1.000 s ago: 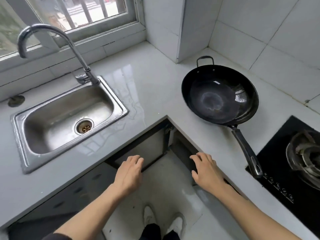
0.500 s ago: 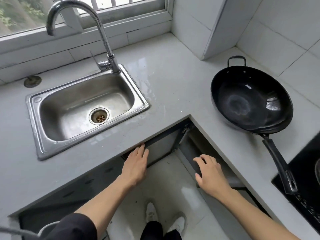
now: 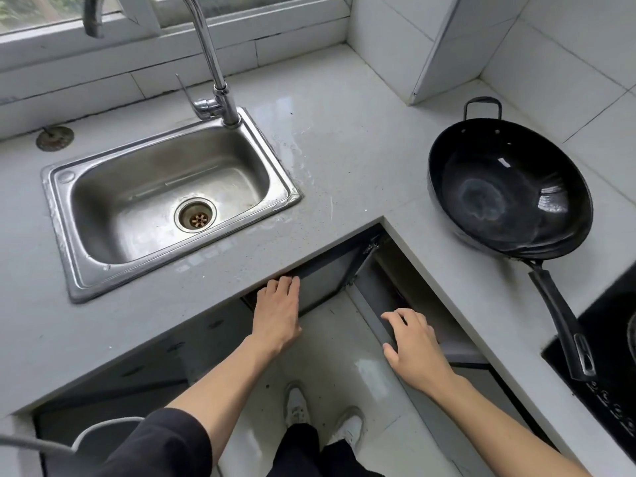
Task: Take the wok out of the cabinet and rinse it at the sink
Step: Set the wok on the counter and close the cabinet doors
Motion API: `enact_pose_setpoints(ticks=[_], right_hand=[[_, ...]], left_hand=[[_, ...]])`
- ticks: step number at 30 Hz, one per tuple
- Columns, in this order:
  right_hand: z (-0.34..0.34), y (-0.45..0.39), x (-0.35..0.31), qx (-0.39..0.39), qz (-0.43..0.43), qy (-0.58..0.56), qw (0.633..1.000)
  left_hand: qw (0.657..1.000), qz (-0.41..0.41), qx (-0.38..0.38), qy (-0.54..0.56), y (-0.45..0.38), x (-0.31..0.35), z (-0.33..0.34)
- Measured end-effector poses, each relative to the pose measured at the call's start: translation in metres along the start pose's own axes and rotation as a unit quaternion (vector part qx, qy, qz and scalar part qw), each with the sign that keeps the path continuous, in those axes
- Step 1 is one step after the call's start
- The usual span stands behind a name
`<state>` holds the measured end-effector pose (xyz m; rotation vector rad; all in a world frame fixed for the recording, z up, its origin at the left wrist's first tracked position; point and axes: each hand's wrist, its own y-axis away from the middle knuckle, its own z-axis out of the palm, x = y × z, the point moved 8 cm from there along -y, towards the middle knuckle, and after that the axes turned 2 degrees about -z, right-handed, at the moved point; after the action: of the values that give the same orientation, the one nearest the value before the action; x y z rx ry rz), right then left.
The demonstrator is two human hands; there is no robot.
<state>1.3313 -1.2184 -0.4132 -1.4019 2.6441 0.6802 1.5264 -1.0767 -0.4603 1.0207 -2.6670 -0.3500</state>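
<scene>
The black wok [image 3: 509,197] sits upright on the grey counter at the right, its long handle [image 3: 561,318] pointing toward me and over the hob's edge. The steel sink [image 3: 289,187] lies at the left with the faucet [image 3: 213,63] arching above it; no water runs. Below the counter's inner corner, my left hand [image 3: 277,311] lies flat against the top of the left cabinet door [image 3: 327,277], fingers together. My right hand [image 3: 413,342] curls its fingers over the top edge of the right cabinet door [image 3: 375,304], which stands slightly ajar. Both hands are apart from the wok.
A black hob [image 3: 605,356] fills the right edge next to the wok handle. A round metal cover [image 3: 55,137] sits on the counter left of the sink. Wet patches lie right of the sink. My shoes [image 3: 299,404] stand on the tiled floor below.
My left hand has slid up the left door to just under the counter edge. My right hand has settled over the right door's top edge. The wok has not moved.
</scene>
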Motion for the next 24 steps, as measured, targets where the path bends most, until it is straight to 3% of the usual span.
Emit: enact_pose_setpoints(ticks=[5,9,24], right_hand=[[-0.002,-0.001,0.004,0.001,0.004,-0.003,1.0],[-0.005,0.0,0.012,0.006,0.011,-0.008,1.0],[-0.009,0.03,0.05,0.03,0.074,-0.049,0.996]], left_hand=[[1.0,-0.001,0.003,-0.027,0.003,0.009,0.008],[0.998,-0.014,-0.007,0.057,0.005,0.024,0.013],[0.977,-0.03,-0.068,0.198,0.016,0.054,0.024]])
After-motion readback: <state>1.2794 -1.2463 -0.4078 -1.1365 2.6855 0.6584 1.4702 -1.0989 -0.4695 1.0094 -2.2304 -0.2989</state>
